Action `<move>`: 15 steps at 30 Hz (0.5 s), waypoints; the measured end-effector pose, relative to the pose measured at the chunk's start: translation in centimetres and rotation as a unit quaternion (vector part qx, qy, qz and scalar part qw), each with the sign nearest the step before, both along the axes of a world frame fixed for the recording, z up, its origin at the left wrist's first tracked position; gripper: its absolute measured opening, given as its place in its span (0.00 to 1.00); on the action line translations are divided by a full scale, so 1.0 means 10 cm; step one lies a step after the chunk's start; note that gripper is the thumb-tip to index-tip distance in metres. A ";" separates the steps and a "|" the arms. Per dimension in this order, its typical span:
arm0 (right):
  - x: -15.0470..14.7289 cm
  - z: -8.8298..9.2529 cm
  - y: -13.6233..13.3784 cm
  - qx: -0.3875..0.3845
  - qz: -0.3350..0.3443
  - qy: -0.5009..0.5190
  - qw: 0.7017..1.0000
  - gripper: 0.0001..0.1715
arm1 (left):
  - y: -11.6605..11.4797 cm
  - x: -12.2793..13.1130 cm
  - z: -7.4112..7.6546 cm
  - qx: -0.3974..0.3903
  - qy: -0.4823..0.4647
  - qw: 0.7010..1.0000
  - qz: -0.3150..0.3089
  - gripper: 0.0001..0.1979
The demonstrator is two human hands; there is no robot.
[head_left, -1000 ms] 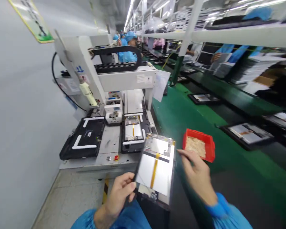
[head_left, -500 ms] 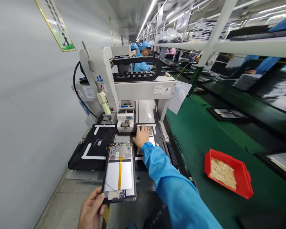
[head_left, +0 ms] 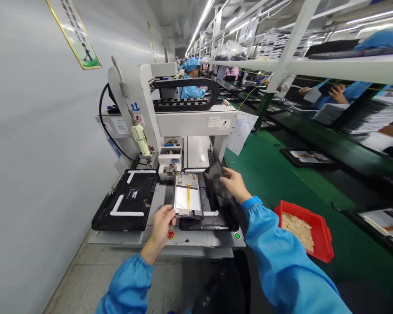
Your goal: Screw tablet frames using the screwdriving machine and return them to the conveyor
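Note:
My left hand pinches the lower left corner of a tablet-like device with an exposed circuit board and yellow tape strip. The device is over the right fixture of a white machine. To its right, my right hand grips a dark, thin, blurred panel, tilted up at the fixture's right side. A black left fixture with white L-shaped strips lies on the machine's bed.
A red bin of small tan pieces sits on the green bench at right. Open devices lie on the line beyond. A wall bounds the left. Other people work farther back.
My left hand has moved the device up and right onto the right fixture area. My right hand has shifted right and now holds the dark panel. The view has moved slightly.

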State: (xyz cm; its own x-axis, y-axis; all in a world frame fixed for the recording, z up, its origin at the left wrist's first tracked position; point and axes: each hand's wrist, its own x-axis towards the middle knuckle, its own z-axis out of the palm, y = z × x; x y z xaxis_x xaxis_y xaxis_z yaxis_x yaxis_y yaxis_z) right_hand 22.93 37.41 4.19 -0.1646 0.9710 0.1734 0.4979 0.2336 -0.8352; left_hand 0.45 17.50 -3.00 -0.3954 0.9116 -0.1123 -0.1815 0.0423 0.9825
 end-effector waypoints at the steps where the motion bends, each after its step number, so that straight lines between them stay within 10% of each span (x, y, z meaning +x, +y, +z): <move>1: 0.11 0.00 -0.03 0.007 -0.003 0.020 1.000 0.30 | 0.13 0.03 -0.01 -0.002 0.025 1.000 -0.015 0.18; 11: 1.54 0.66 -1.04 0.017 -0.173 0.253 0.952 0.34 | 0.49 0.14 0.08 -0.042 0.259 0.961 -0.084 0.14; 15: 1.91 0.78 -1.61 0.008 -0.238 0.219 0.946 0.26 | 0.32 0.13 0.15 -0.034 0.486 0.869 -0.084 0.13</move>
